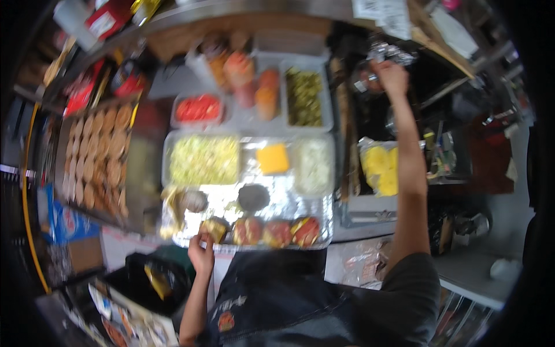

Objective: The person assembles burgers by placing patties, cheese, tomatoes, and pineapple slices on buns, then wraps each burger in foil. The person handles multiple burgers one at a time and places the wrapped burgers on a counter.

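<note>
My left hand [201,256] is at the near edge of a foil-lined tray [277,208], its fingertips against the leftmost topped food piece [214,230]. Blur hides whether they grip it. Three more pieces, topped with what looks like sliced meat [277,233], line the same edge. Behind them lie a dark round patty or bun [254,197] and a pale round bun [195,201]. A square stack of orange cheese slices [272,158] rests farther back. My right hand [392,78] reaches far right, beside crumpled foil [392,53] and a shiny, blurred object [367,82]; its grip is unclear.
Tubs of shredded lettuce [204,159], chopped white onion [313,165], sliced tomato [198,108] and pickles [304,97] surround sauce bottles [239,71]. Rows of buns [97,152] fill a left-hand tray. Bagged yellow slices [380,169] lie beneath my right forearm. A black-lined bin [149,282] stands lower left.
</note>
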Available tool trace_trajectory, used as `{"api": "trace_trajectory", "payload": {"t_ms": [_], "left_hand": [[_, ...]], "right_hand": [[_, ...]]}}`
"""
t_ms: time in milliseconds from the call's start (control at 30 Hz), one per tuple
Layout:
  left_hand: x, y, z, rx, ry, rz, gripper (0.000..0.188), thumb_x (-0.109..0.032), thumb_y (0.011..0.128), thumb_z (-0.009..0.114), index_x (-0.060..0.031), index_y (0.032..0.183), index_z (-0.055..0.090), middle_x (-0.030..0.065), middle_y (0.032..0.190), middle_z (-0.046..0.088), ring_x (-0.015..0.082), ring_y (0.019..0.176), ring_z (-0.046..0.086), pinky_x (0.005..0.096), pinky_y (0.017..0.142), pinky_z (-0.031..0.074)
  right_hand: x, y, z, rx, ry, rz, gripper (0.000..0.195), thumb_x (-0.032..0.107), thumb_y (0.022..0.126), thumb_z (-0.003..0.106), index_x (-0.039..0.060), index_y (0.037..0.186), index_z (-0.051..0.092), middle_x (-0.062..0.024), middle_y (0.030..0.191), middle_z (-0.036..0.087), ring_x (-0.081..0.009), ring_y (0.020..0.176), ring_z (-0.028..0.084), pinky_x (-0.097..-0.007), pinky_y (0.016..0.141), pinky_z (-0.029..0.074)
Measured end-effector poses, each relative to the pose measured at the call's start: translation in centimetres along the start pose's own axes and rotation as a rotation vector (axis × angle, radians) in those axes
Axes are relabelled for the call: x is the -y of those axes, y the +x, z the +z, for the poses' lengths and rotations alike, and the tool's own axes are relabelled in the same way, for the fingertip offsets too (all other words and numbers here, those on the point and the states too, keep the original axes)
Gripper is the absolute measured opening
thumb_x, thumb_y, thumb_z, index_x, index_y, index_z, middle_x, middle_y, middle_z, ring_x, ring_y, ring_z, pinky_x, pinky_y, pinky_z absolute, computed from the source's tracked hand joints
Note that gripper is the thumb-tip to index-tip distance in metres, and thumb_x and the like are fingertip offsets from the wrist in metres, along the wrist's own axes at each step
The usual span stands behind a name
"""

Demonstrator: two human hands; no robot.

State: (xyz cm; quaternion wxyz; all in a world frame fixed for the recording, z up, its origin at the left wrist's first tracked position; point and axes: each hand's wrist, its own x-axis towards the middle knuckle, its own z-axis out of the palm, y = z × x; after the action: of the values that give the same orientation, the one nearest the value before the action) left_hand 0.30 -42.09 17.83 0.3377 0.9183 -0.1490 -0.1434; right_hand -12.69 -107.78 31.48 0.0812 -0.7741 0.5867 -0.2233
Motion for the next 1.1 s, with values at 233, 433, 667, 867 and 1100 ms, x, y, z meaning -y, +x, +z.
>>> {"api": "trace_trajectory", "payload": {"t_ms": [233,433,667,867,1100], "left_hand": [[3.9,2.5,-1.2,-0.073,0.024,0.038,0.022,-0.009,0.077,0.070,-0.0044,0.098,0.066,0.0117,0.084,0.062,0.0209,0.061,0.058,0.0316,0.057,0.046],[4.9,1.6,-0.5,-0.017,0.004,0.138,0.019,-0.012,0.077,0.071,-0.0078,0.096,0.068,0.0095,0.080,0.057,0.0224,0.057,0.054,0.0338,0.056,0.045],[5.5,1.4,-0.7,0.012,0.004,0.086,0.019,-0.016,0.079,0.069,-0.0115,0.097,0.067,0.0100,0.085,0.058,0.0297,0.072,0.060,0.0386,0.065,0.047],[6.9,1.8,-1.9,-0.014,-0.052,0.100,0.022,-0.013,0.080,0.066,-0.0077,0.102,0.064,0.0127,0.087,0.058,0.0257,0.063,0.057,0.0371,0.062,0.047],[7.3,0.9,-4.2,-0.003,-0.185,0.076,0.021,-0.006,0.082,0.063,-0.0009,0.102,0.063,0.0131,0.090,0.059,0.0210,0.062,0.053,0.0313,0.058,0.044]], "right_hand": [[7.7,-21.0,0.3,0.471,0.737,-0.461,0.013,0.007,0.089,0.059,0.0012,0.099,0.065,-0.0037,0.091,0.067,-0.0077,0.080,0.060,-0.0208,0.072,0.046],[15.8,-44.6,8.1,1.421,0.688,-0.244,0.021,0.024,0.082,0.071,0.0030,0.080,0.068,-0.0035,0.069,0.065,-0.0104,0.060,0.058,-0.0267,0.054,0.045],[18.5,-50.7,13.6,1.139,0.372,-0.509,0.041,0.043,0.082,0.062,0.0029,0.074,0.067,-0.0132,0.072,0.064,-0.0253,0.063,0.063,-0.0363,0.059,0.048],[20.7,-48.9,13.2,0.835,0.291,-0.689,0.022,0.022,0.084,0.057,0.0083,0.101,0.064,-0.0146,0.095,0.063,-0.0353,0.083,0.062,-0.0435,0.072,0.049],[15.0,-43.4,9.2,0.575,0.329,-0.565,0.049,-0.012,0.073,0.045,0.0071,0.116,0.058,-0.0158,0.111,0.059,-0.0354,0.102,0.056,-0.0409,0.085,0.047]]}}
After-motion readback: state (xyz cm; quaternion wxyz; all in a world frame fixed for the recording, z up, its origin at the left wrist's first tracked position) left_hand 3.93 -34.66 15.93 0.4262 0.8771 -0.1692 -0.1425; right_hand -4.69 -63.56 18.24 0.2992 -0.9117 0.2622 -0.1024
